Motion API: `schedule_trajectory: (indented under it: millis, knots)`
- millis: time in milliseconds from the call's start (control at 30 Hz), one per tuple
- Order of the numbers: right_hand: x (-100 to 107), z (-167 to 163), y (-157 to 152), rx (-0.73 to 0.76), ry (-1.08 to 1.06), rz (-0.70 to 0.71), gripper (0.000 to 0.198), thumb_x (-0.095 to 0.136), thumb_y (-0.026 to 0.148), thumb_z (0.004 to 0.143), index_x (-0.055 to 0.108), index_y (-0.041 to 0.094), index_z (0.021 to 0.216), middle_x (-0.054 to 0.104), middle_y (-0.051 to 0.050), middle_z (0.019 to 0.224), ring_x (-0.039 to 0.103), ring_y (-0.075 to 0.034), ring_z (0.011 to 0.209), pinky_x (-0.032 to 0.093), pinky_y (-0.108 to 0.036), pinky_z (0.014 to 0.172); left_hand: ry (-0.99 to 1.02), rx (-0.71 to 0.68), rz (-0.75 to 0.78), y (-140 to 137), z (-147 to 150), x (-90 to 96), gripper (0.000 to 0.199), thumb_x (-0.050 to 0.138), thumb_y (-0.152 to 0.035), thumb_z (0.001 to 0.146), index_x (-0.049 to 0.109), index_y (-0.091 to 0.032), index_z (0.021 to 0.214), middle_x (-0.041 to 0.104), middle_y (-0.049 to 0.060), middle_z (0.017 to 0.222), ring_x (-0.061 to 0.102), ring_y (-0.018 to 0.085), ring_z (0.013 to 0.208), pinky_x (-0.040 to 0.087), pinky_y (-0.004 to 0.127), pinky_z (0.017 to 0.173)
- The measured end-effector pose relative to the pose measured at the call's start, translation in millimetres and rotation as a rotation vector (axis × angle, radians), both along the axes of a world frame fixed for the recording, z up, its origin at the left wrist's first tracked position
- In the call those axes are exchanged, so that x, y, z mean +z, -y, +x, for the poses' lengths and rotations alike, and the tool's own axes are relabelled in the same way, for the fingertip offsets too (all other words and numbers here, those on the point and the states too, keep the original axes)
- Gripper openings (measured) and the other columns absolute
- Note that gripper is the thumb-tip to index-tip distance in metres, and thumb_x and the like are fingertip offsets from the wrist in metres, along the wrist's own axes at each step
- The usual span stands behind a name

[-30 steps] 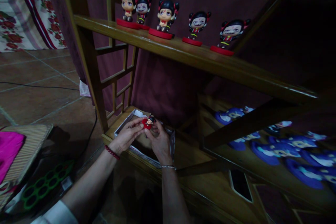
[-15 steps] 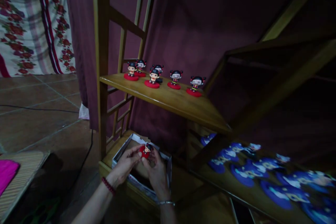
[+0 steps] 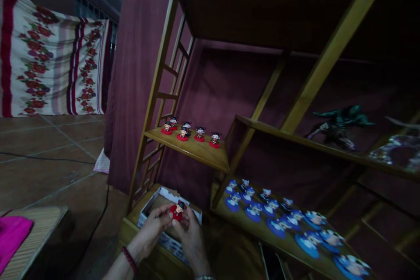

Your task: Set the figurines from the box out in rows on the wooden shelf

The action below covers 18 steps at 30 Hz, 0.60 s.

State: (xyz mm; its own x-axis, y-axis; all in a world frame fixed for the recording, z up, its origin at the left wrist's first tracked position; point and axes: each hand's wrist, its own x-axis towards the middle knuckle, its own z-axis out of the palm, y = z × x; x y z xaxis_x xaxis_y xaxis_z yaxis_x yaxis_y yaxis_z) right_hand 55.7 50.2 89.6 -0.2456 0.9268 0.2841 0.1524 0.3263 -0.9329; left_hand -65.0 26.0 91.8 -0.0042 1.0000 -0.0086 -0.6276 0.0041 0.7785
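A small black-haired figurine (image 3: 179, 210) on a round red base is held between my two hands. The fingertips of my left hand (image 3: 156, 222) grip the left edge of the base. My right hand (image 3: 190, 232) pinches it from the right, with the thumb at the lower front. Below the hands an open cardboard box (image 3: 149, 206) rests on the low shelf, its inside partly covered by my hands. Above and behind, similar red-based figurines (image 3: 200, 133) stand in a loose group on a small wooden shelf (image 3: 210, 154).
Several blue-based figurines (image 3: 253, 211) fill the lower right shelf. A dark green figure (image 3: 341, 124) stands higher on the right. Slanting wooden posts (image 3: 333, 57) divide the rack. At lower left, pink cloth (image 3: 15, 234) lies on a woven mat (image 3: 42, 225); a cable (image 3: 95, 223) crosses the floor.
My view has lifted and pulled back, bringing upper shelves and more blue-based figurines into sight. Both hands still hold the red-based figurine over the box.
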Motion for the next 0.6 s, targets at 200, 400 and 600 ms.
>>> schedule_trajectory:
  millis: [200,400,600]
  knots:
    - [40,-2,31,0.027,-0.065,0.050,0.037,0.058,0.022,0.066,0.053,0.019,0.102,0.065,-0.006,0.092,0.062,-0.020,0.081,0.051,-0.035,0.072,0.004,0.012,0.052,25,1,30.9,0.036,0.075,-0.024,0.053,0.065,-0.012,0.086,0.066,0.010,0.085,0.060,0.019,0.082,0.043,0.029,0.078]
    - [71,-1,44,-0.068,-0.036,0.130,0.041,0.062,0.020,0.061,0.052,0.017,0.101,0.064,-0.007,0.088,0.061,-0.018,0.077,0.051,-0.033,0.069,0.006,0.079,0.054,40,1,62.2,0.031,0.074,-0.016,0.054,0.060,-0.012,0.081,0.064,0.006,0.073,0.060,0.013,0.068,0.045,0.027,0.071]
    - [103,1,51,-0.103,0.029,0.208,0.042,0.063,0.022,0.060,0.052,0.015,0.100,0.063,-0.006,0.085,0.060,-0.015,0.073,0.051,-0.028,0.066,-0.039,0.113,0.080,57,2,99.6,0.024,0.068,-0.008,0.061,0.054,-0.012,0.080,0.061,0.002,0.068,0.058,0.010,0.060,0.047,0.025,0.065]
